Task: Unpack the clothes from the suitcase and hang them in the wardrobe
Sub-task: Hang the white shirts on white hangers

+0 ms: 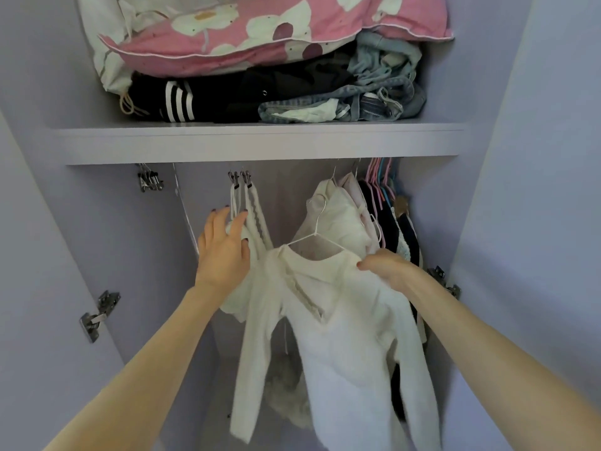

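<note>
A white long-sleeved top point(338, 330) hangs on a white wire hanger point(317, 234) in front of the open wardrobe, below the rail. My right hand point(388, 266) pinches the top at its right shoulder. My left hand point(224, 247) presses against a white garment point(257, 222) that hangs from metal clips point(240, 179), with its fingers spread on the cloth. The suitcase is out of view.
More clothes on pink and blue hangers point(380, 190) crowd the right end of the rail. The shelf point(260, 141) above carries a pink floral pillow point(260, 30), black clothes and jeans. Spare clips point(149, 182) hang at the left. Door hinges point(97, 315) flank the opening.
</note>
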`<state>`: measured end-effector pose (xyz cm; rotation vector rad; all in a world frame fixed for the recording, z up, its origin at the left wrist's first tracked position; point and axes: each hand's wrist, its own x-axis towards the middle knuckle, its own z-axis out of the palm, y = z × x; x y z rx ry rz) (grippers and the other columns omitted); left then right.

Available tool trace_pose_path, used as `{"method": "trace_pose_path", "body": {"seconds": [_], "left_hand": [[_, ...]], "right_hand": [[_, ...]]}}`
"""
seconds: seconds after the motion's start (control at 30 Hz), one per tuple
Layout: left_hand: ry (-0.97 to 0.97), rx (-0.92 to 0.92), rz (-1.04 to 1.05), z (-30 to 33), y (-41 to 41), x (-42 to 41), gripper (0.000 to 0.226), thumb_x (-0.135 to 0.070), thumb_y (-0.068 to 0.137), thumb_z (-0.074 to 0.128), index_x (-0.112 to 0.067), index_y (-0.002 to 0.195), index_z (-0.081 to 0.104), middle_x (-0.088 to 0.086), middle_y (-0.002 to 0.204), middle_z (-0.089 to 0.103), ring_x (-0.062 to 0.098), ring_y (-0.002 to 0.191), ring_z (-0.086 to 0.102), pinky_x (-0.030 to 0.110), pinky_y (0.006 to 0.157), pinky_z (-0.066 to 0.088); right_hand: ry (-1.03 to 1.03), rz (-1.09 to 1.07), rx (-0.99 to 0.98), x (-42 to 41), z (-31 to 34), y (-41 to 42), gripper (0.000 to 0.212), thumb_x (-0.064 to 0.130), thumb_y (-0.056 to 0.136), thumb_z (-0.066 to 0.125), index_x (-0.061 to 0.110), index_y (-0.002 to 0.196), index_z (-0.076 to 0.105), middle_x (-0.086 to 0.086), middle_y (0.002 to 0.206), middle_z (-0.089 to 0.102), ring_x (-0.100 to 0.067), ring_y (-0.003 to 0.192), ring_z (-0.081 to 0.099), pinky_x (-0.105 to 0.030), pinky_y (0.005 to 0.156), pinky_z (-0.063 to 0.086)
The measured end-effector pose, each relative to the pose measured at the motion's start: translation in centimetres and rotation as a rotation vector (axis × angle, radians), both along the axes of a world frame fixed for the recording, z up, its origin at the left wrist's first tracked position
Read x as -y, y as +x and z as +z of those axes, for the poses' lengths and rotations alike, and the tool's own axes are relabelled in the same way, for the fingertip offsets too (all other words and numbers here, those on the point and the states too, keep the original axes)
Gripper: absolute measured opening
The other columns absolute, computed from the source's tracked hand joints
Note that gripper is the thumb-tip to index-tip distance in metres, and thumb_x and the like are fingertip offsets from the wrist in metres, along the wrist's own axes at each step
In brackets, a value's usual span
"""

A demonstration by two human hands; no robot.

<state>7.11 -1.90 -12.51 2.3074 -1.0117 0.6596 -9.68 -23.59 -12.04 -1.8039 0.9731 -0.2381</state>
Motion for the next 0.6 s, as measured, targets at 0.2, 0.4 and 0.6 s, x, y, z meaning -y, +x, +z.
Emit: {"method": "trace_pose_path", "body": {"seconds": [0.2, 0.4, 0.6], "left_hand": [[-0.002, 0.301, 0.0, 3.4, 4.2, 1.4, 0.059, -0.005, 0.091, 0.046, -0.008, 0.146, 0.026, 0.022, 0.153, 0.016, 0.042, 0.142, 0.009, 0.06, 0.112, 0.012], [0.036, 0.38, 0.032, 5.0, 9.0, 2.6, 0.072, -0.012, 0.087, 0.051, -0.014, 0.149, 0.013, 0.019, 0.156, 0.007, 0.039, 0.143, 0.003, 0.062, 0.112, 0.008], [0.07, 0.444, 0.021, 4.7, 13.1, 2.9, 0.086, -0.014, 0.081, 0.061, -0.019, 0.15, 0.009, 0.013, 0.157, 0.002, 0.035, 0.144, -0.002, 0.063, 0.111, 0.002]], "right_hand": [[0.006, -0.026, 0.129, -0.1, 1.9, 4.4, 0.037, 0.006, 0.094, 0.044, -0.004, 0.13, 0.046, -0.022, 0.126, 0.054, -0.032, 0.11, 0.056, -0.039, 0.092, 0.049], [-0.179, -0.123, 0.212, 0.8, 3.7, 10.1, 0.049, 0.008, 0.098, 0.033, 0.002, 0.146, 0.025, -0.013, 0.148, 0.034, -0.027, 0.131, 0.038, -0.027, 0.1, 0.034], [-0.2, -0.188, 0.197, 1.9, 5.3, 15.4, 0.045, 0.007, 0.098, 0.031, 0.001, 0.143, 0.031, -0.015, 0.135, 0.047, -0.029, 0.12, 0.048, -0.025, 0.087, 0.039]]}}
